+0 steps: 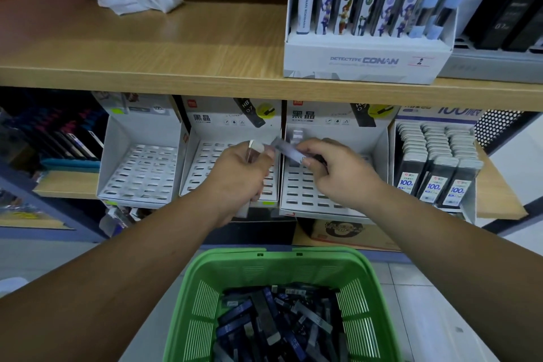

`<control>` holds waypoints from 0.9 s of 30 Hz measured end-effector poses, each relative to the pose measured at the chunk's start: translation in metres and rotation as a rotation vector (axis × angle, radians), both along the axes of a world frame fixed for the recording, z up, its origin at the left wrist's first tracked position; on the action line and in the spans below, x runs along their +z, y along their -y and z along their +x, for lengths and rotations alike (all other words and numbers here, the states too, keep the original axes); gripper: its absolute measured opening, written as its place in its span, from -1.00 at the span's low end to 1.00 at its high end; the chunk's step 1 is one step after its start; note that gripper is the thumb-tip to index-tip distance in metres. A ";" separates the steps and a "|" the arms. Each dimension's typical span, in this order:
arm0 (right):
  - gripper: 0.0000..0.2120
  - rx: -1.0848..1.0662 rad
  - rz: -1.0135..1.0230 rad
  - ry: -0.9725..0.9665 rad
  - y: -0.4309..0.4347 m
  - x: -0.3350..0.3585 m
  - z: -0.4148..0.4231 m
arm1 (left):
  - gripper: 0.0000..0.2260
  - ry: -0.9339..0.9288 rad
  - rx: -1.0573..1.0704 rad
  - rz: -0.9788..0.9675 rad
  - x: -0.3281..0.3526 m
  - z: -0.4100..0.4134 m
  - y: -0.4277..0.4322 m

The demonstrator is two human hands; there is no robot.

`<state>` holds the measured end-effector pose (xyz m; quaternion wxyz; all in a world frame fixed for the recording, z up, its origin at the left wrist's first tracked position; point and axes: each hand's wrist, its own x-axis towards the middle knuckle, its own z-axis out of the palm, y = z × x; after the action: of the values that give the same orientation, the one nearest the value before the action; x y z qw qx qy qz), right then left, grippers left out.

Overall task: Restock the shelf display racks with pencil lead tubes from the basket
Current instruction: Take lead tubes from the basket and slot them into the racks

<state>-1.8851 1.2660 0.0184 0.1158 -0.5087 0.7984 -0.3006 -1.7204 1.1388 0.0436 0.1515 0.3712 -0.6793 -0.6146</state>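
Head view: both hands are raised in front of the lower shelf, above the green basket (235,256) on the floor.

Left hand (242,176): grip closed in a fist round a held bundle (253,146) of tubes. Pale ends show above and below the fist; the count cannot be told.

Right hand (335,169): grip is a pinch of thumb and fingers on a single lead tube (285,149). It is tilted up and to the left, with its free end near the left hand. It hangs over the seam between the middle rack (210,156) and the right rack (305,191), not yet in a slot.

Racks: the left rack (141,169), middle rack and right rack show rows of open slots. One pale item (297,134) stands at the rear left corner of the right rack; too blurred to call it a seated tube. A fourth rack (440,173) at far right is full.

Basket: it holds a deep heap of loose tubes (264,320).

Judgement: the task is barely begun. Nearly every visible slot in the three racks is unfilled, and most of the stock sits in the basket.
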 end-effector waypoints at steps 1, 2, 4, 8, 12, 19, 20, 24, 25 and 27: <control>-0.72 0.046 0.010 -0.039 -0.004 0.002 -0.001 | -0.86 -0.016 -0.013 -0.041 0.000 -0.002 -0.002; -0.71 0.084 0.024 -0.065 -0.007 0.004 -0.001 | -0.89 -0.020 -0.031 -0.086 0.000 -0.003 -0.004; -0.72 0.112 0.028 -0.051 -0.011 0.009 0.000 | -0.91 -0.008 -0.061 -0.143 0.001 -0.005 -0.006; -0.83 -0.190 -0.155 0.483 -0.013 0.023 0.005 | -0.94 -0.006 -0.028 0.023 0.006 -0.004 -0.006; -0.75 -0.396 -0.195 0.986 -0.015 0.030 0.009 | -0.84 -0.064 -0.008 0.213 0.005 -0.004 -0.003; -0.84 -0.464 -0.325 0.929 -0.005 0.034 0.018 | -0.77 0.159 -0.178 0.190 0.002 -0.001 -0.014; -0.87 -0.455 -0.325 0.827 -0.004 0.034 0.018 | -0.75 0.191 -0.167 0.176 0.001 0.000 -0.014; -0.92 -0.361 -0.289 0.601 -0.001 0.029 0.013 | -0.75 0.249 -0.078 0.193 0.000 0.001 -0.008; -0.93 -0.343 -0.278 0.592 0.000 0.028 0.014 | -0.76 0.246 -0.054 0.208 0.001 0.002 -0.006; -0.91 -0.339 -0.282 0.584 0.003 0.025 0.014 | -0.77 0.223 -0.029 0.231 0.004 0.002 -0.004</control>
<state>-1.8708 1.2626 0.0434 0.2162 -0.2726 0.7553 -0.5553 -1.7180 1.1428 0.0480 0.0224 0.4424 -0.6219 -0.6458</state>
